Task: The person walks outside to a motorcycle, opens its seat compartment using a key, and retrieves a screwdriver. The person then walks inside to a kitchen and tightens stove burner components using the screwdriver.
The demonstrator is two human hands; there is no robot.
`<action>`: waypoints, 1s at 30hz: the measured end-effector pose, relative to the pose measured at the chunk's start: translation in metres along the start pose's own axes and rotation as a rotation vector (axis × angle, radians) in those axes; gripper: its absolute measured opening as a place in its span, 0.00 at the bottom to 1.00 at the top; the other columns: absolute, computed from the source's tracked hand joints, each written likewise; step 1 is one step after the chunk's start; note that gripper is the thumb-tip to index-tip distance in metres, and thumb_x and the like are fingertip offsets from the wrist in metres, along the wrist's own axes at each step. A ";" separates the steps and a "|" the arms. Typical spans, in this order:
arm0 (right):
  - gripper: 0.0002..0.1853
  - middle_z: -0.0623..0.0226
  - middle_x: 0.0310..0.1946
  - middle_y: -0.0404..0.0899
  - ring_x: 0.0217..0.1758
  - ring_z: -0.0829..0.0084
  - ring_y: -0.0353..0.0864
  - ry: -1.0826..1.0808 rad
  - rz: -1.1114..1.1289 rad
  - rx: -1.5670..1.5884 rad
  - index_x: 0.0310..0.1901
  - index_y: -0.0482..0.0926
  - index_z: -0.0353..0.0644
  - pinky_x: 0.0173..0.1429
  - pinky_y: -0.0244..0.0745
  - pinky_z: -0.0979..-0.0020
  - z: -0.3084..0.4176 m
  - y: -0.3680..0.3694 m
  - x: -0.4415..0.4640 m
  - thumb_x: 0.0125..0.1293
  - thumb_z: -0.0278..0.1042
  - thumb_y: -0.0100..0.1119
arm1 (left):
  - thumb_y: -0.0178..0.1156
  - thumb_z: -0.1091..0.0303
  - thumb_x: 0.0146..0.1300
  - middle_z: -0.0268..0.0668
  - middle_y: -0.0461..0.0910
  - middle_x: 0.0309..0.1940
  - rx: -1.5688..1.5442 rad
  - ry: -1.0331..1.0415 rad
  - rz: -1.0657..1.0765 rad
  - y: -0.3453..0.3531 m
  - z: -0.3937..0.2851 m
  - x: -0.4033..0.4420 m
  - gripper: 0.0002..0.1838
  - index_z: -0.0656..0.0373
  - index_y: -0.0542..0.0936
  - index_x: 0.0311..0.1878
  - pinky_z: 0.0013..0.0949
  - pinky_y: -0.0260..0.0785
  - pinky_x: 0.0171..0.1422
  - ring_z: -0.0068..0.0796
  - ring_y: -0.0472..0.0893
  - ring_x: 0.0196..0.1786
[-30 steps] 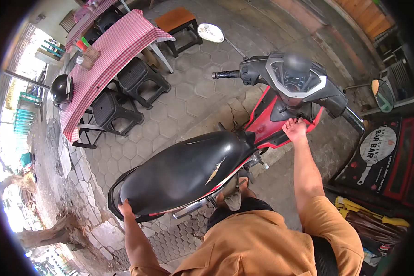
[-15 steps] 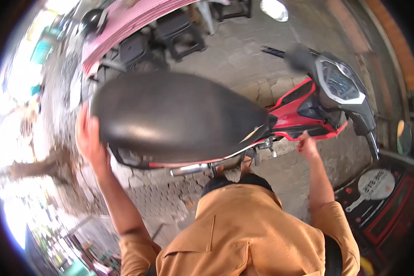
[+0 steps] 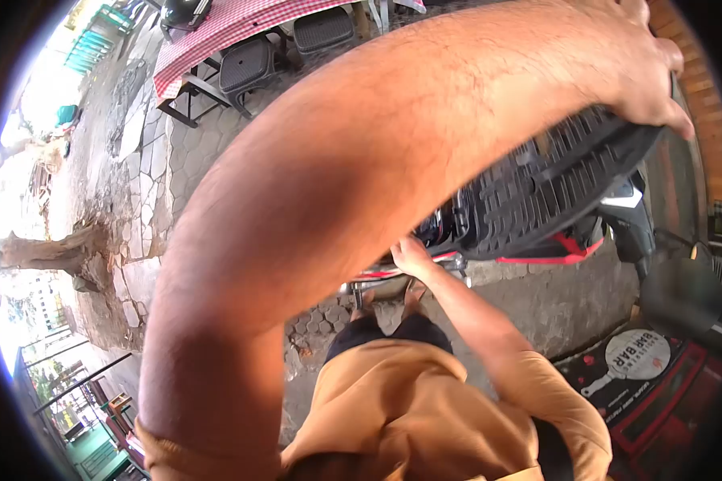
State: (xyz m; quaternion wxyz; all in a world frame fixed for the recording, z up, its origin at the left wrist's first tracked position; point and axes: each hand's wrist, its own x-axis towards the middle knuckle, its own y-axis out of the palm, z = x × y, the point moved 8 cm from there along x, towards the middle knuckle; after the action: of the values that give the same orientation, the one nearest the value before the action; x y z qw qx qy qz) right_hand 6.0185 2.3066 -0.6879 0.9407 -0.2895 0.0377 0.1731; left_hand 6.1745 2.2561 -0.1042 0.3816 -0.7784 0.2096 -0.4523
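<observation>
Seat-raising seems in hand. Seat [image 3: 557, 180] tilted up right of centre, on red scooter [image 3: 565, 252]. Left hand [image 3: 646, 68] at its right end, right hand [image 3: 410, 256] by scooter's near side; cannot tell either grip's closure. Next move: likely calls for steadying seat.

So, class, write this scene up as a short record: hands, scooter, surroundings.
Vehicle: red-and-black scooter
Seat: raised, ribbed underside showing
Left hand: at the raised seat's edge, arm stretched across the view
Right hand: at the scooter's near side
Furniture: black plastic stools beside a checked tablecloth
Headgear: black helmet, cut off by the frame
Signage: "BAR BAR" banner
</observation>
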 end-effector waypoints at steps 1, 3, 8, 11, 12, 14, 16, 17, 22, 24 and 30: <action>0.15 0.47 0.44 0.80 0.50 0.49 0.79 -0.028 -0.048 -0.018 0.48 0.75 0.36 0.55 0.74 0.55 -0.022 0.014 0.022 0.63 0.34 0.58 | 0.52 0.42 0.68 0.59 0.61 0.62 0.021 0.021 -0.016 0.005 0.004 0.003 0.37 0.62 0.63 0.69 0.52 0.67 0.68 0.57 0.66 0.65; 0.19 0.46 0.49 0.78 0.53 0.48 0.78 0.116 -0.062 -0.098 0.53 0.72 0.36 0.58 0.73 0.54 -0.054 0.024 0.056 0.62 0.34 0.59 | 0.51 0.43 0.68 0.59 0.62 0.60 0.040 0.036 -0.005 0.020 0.007 0.002 0.36 0.63 0.63 0.68 0.51 0.66 0.67 0.55 0.66 0.63; 0.28 0.47 0.58 0.74 0.62 0.47 0.74 0.600 0.089 -0.238 0.62 0.65 0.44 0.65 0.70 0.52 -0.112 0.050 0.110 0.60 0.34 0.60 | 0.49 0.45 0.69 0.58 0.63 0.55 0.078 0.070 0.044 0.031 0.000 -0.006 0.33 0.65 0.64 0.64 0.50 0.65 0.63 0.51 0.65 0.59; 0.27 0.53 0.63 0.71 0.68 0.48 0.68 0.729 0.276 -0.313 0.64 0.66 0.49 0.69 0.66 0.50 -0.072 0.004 0.083 0.62 0.33 0.58 | 0.47 0.46 0.70 0.58 0.64 0.52 0.099 0.068 0.001 0.025 0.003 -0.009 0.31 0.66 0.64 0.62 0.50 0.64 0.61 0.48 0.65 0.56; 0.29 0.53 0.64 0.70 0.68 0.49 0.68 0.620 0.358 -0.411 0.64 0.65 0.46 0.70 0.65 0.48 -0.049 -0.005 0.082 0.60 0.32 0.58 | 0.47 0.46 0.70 0.58 0.64 0.51 0.111 0.069 -0.014 0.020 0.003 -0.012 0.31 0.66 0.64 0.62 0.50 0.64 0.60 0.47 0.64 0.55; 0.30 0.55 0.67 0.68 0.71 0.53 0.66 0.510 0.466 -0.522 0.66 0.66 0.47 0.72 0.59 0.43 -0.024 -0.002 0.070 0.61 0.31 0.58 | 0.45 0.47 0.71 0.58 0.64 0.49 0.144 0.069 -0.059 0.010 0.009 -0.013 0.30 0.67 0.64 0.60 0.49 0.64 0.59 0.45 0.64 0.53; 0.31 0.57 0.70 0.64 0.73 0.55 0.63 0.603 0.400 -0.398 0.66 0.66 0.46 0.74 0.58 0.46 -0.046 0.011 0.062 0.60 0.31 0.58 | 0.44 0.48 0.71 0.57 0.65 0.47 0.184 0.087 -0.117 -0.002 0.014 -0.015 0.29 0.68 0.65 0.59 0.49 0.63 0.58 0.44 0.64 0.52; 0.30 0.58 0.70 0.64 0.74 0.56 0.62 0.680 0.392 -0.352 0.66 0.67 0.45 0.74 0.58 0.47 -0.044 0.013 0.060 0.60 0.31 0.58 | 0.44 0.48 0.71 0.57 0.65 0.46 0.208 0.088 -0.143 -0.011 0.016 -0.021 0.29 0.68 0.65 0.58 0.49 0.63 0.57 0.43 0.64 0.51; 0.19 0.61 0.51 0.80 0.58 0.57 0.77 0.213 0.073 -0.467 0.50 0.79 0.48 0.58 0.71 0.51 0.009 0.022 0.061 0.53 0.27 0.60 | 0.45 0.53 0.70 0.50 0.65 0.47 0.158 0.027 -0.110 -0.047 0.044 -0.077 0.24 0.63 0.64 0.59 0.45 0.56 0.64 0.40 0.63 0.53; 0.14 0.65 0.38 0.83 0.49 0.57 0.79 -0.218 -0.344 -0.184 0.37 0.80 0.48 0.47 0.70 0.55 0.070 -0.002 0.037 0.45 0.23 0.61 | 0.48 0.58 0.70 0.47 0.67 0.54 0.259 0.076 -0.183 -0.065 0.064 -0.119 0.22 0.64 0.69 0.58 0.39 0.56 0.66 0.39 0.66 0.59; 0.07 0.60 0.49 0.80 0.55 0.59 0.81 -0.020 0.022 1.195 0.44 0.75 0.45 0.58 0.79 0.56 0.212 -0.086 -0.112 0.66 0.32 0.59 | 0.43 0.66 0.71 0.47 0.67 0.65 0.088 -0.484 -0.403 -0.118 0.094 -0.304 0.24 0.68 0.66 0.66 0.39 0.52 0.74 0.41 0.65 0.68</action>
State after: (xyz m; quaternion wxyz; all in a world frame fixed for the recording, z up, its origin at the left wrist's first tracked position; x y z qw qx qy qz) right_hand 5.9371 2.3249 -0.4471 0.9390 0.2918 0.1226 0.1342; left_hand 6.1003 2.5715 -0.2058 0.3562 -0.8720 -0.0656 -0.3293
